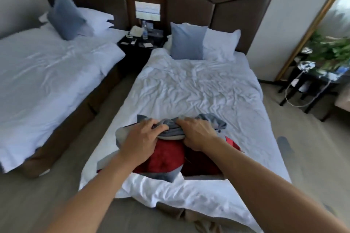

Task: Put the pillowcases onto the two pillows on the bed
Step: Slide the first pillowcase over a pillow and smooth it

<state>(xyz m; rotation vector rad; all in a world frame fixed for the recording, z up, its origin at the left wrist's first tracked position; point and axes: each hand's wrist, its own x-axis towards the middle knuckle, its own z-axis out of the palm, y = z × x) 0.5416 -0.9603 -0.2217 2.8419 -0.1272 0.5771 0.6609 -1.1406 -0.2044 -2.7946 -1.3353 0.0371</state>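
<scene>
Two dark red pillows lie side by side near the foot of the bed (198,85): one (166,159) on the left, the other (200,164) on the right. A grey pillowcase (171,131) is bunched across their far ends. My left hand (144,138) grips the bunched cloth on its left part. My right hand (197,130) grips it on the right. More grey cloth (214,120) trails to the right, and a grey corner (166,174) shows beneath the left pillow.
A blue cushion (186,41) and a white pillow (220,43) lean on the headboard. A second bed (47,73) stands to the left, with a dark nightstand (141,42) between the beds. Right of the bed are a mirror (322,15), black stools (310,89) and plants.
</scene>
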